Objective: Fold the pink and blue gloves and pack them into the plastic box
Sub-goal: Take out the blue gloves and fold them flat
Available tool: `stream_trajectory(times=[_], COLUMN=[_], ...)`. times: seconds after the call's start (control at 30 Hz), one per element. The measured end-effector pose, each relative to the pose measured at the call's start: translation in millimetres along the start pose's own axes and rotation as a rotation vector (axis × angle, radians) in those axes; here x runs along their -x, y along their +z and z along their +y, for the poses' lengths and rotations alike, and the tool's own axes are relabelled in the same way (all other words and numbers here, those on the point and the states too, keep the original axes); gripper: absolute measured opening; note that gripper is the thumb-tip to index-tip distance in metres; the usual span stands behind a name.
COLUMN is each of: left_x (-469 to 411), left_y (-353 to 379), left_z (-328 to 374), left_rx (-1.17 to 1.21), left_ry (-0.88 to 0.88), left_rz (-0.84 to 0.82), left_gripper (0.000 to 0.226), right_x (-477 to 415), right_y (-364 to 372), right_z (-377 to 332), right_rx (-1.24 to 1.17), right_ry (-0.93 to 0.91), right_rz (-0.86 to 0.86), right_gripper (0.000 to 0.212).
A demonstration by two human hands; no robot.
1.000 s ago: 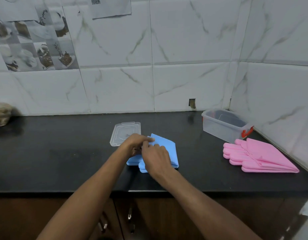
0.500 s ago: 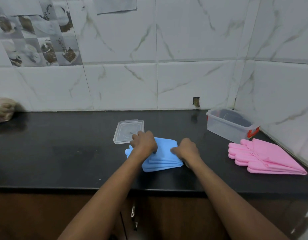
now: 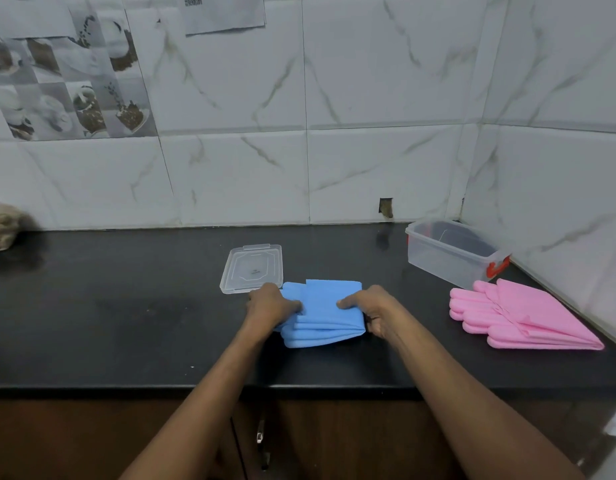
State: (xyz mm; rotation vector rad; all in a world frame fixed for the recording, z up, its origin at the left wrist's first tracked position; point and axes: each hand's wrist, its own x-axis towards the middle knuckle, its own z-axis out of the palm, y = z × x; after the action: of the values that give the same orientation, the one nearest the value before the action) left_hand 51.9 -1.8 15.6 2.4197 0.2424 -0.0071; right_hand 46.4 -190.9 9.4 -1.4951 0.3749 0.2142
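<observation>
The folded blue gloves (image 3: pixel 325 313) lie as a stacked bundle in the middle of the black counter. My left hand (image 3: pixel 270 306) grips the bundle's left side, thumb on top. My right hand (image 3: pixel 372 308) grips its right side, thumb pressed on the top layer. The pink gloves (image 3: pixel 521 315) lie flat and unfolded at the right, fingers pointing left. Behind them in the corner stands the clear plastic box (image 3: pixel 452 252) with red latches, open and with nothing in it.
The box's clear lid (image 3: pixel 253 268) lies flat just behind my left hand. A brownish bundle (image 3: pixel 3 225) sits at the far left by the wall. Tiled walls close off the back and the right. The counter's front edge (image 3: pixel 161 388) runs below my forearms.
My hands have spread from the bundle's middle to its two sides and now grip it there. The blue gloves look squarer and more compact than a second ago.
</observation>
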Motion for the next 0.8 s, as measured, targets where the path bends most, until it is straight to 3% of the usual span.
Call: stream_trajectory(times=[0.13,0.2,0.3,0.4,0.5,0.67,0.8], left_x=[3.3,3.8,9.3,13.0,12.5,8.3,9.7], left_y=[13.9,24.0,30.7,31.0,29.8,32.0,35.5], left_z=[11.3,13.4,16.7,16.1,11.5,6.0,11.2], left_rx=[0.104,0.144,0.215,0.268,0.251,0.280,0.253], left_ry=[0.055,0.105,0.148,0.173,0.182,0.149,0.138], left_rz=[0.011,0.020,0.061,0.059,0.064,0.052,0.070], left_gripper=[0.043,0.047,0.053,0.040,0.053,0.058,0.055], right_x=[10.6,15.0,19.6,27.3,36.2,54.8,56.2], right_y=[-16.8,-21.8,-32.8,-65.5,-123.0,-237.3,-275.6], right_z=[-3.9,-5.5,-11.3,-24.2,-41.2,-55.4,-41.0], right_rx=[-0.143,-0.130,-0.048,-0.019,-0.034,-0.072,0.124], right_ry=[0.030,0.020,-0.034,-0.058,-0.061,-0.001,0.121], right_rz=[-0.043,-0.070,-0.051,-0.033,-0.008,0.065,0.212], right_gripper=[0.034,0.030,0.035,0.040,0.054,0.069,0.045])
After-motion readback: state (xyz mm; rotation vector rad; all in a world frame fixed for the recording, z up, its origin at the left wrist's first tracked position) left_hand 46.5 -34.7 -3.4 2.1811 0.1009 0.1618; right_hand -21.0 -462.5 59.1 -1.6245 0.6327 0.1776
